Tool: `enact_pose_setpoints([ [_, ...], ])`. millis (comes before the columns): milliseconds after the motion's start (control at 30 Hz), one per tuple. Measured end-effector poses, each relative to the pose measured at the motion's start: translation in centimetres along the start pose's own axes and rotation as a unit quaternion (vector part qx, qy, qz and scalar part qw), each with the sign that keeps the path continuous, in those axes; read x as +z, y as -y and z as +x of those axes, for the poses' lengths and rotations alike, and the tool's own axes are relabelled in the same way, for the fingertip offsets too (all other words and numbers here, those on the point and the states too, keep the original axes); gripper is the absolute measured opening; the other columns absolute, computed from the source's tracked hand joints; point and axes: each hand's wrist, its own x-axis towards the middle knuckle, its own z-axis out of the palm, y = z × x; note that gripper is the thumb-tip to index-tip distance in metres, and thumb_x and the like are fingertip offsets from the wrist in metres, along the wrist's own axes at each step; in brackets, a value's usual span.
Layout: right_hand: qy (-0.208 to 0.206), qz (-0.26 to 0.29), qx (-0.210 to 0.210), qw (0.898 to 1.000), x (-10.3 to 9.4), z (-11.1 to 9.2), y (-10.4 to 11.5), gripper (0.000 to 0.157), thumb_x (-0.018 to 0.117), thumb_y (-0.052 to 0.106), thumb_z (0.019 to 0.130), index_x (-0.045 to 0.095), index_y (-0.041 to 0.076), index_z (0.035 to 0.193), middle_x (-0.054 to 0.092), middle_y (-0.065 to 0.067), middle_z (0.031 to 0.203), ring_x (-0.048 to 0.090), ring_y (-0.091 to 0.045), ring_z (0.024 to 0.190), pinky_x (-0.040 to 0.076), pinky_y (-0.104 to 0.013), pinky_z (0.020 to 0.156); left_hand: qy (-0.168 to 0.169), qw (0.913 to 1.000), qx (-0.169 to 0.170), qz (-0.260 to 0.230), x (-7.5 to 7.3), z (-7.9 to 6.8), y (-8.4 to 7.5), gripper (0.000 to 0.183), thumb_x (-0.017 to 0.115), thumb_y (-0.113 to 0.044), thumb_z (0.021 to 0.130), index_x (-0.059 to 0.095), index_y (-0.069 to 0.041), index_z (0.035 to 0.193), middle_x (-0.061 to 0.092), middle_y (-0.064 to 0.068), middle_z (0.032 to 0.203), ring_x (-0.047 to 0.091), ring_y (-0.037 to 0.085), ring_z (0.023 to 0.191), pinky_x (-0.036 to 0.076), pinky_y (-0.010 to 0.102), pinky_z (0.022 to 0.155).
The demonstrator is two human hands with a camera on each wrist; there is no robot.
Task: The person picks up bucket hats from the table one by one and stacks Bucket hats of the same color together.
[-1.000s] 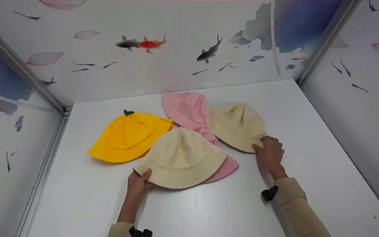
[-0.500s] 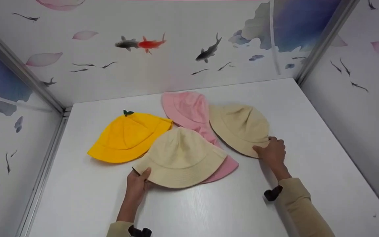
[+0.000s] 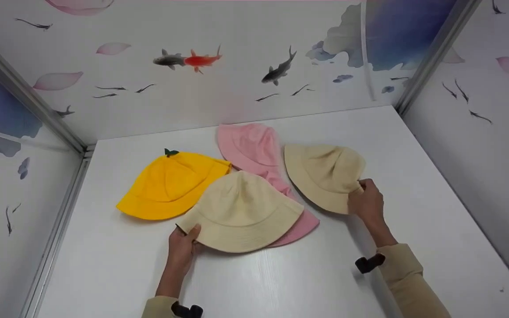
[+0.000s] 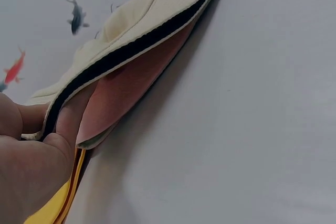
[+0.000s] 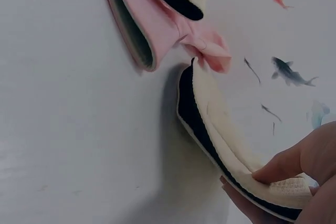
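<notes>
My left hand pinches the brim of a cream bucket hat, thumb above and fingers under the edge. In the left wrist view that hat's dark lining shows along the brim. Beneath it lies a pink bucket hat, partly covered. On the right, my right hand pinches the brim of a beige bucket hat, its thumb on the outer cloth and fingers underneath. The right wrist view shows this beige hat tilted, its dark inside facing the table, close beside the pink cloth.
A yellow bucket hat with a green leaf tip lies at the left, touching the cream hat. More pink cloth sits at the back centre. Patterned panels wall in the white table at the back and both sides.
My right hand has drawn the beige hat rightward and turned it, so a gap shows between it and the pink cloth. The left hand keeps its hold with hardly any movement.
</notes>
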Motion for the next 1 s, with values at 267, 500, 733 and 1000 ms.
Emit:
enact_pose_setpoints([
  [267,-0.021,0.025,-0.03,0.999,-0.6,-0.9,1.4,0.033,0.051,0.003,0.09,0.056,-0.009,0.121,0.063,-0.033,0.121,0.062,-0.044,0.107,0.049,-0.052,0.09,-0.001,0.9999,-0.007,-0.014,-0.1,-0.1,0.1,0.047,0.056,-0.022,0.103,0.044,-0.005,0.145,0.068,-0.005,0.1,0.06,0.005,0.081,0.051,0.022,0.065],
  [500,-0.033,0.047,-0.046,0.997,-1.6,-1.7,3.7,0.027,0.054,0.003,0.091,0.059,-0.005,0.116,0.066,-0.028,0.115,0.062,-0.038,0.103,0.048,-0.047,0.088,-0.006,0.9999,-0.014,-0.007,0.1,-0.2,0.0,0.053,0.055,-0.03,0.104,0.041,-0.008,0.15,0.069,-0.002,0.114,0.065,0.004,0.092,0.056,0.022,0.076],
  [733,-0.05,0.05,-0.082,0.994,-2.2,-3.0,6.2,0.02,0.056,0.004,0.092,0.061,-0.001,0.111,0.07,-0.022,0.108,0.064,-0.031,0.096,0.048,-0.039,0.082,-0.004,0.9997,-0.023,-0.01,0.2,0.1,0.1,0.059,0.048,-0.043,0.104,0.038,-0.011,0.153,0.06,0.009,0.139,0.063,0.003,0.102,0.056,0.019,0.084],
  [1000,-0.043,0.087,-0.136,0.986,-2.1,-4.0,8.3,0.02,0.059,0.0,0.092,0.062,0.001,0.112,0.071,-0.018,0.108,0.066,-0.028,0.098,0.051,-0.036,0.082,0.026,0.9986,-0.017,-0.043,-0.2,0.2,0.1,0.062,0.037,-0.05,0.105,0.037,-0.01,0.153,0.068,-0.007,0.117,0.063,0.001,0.098,0.055,0.019,0.084],
])
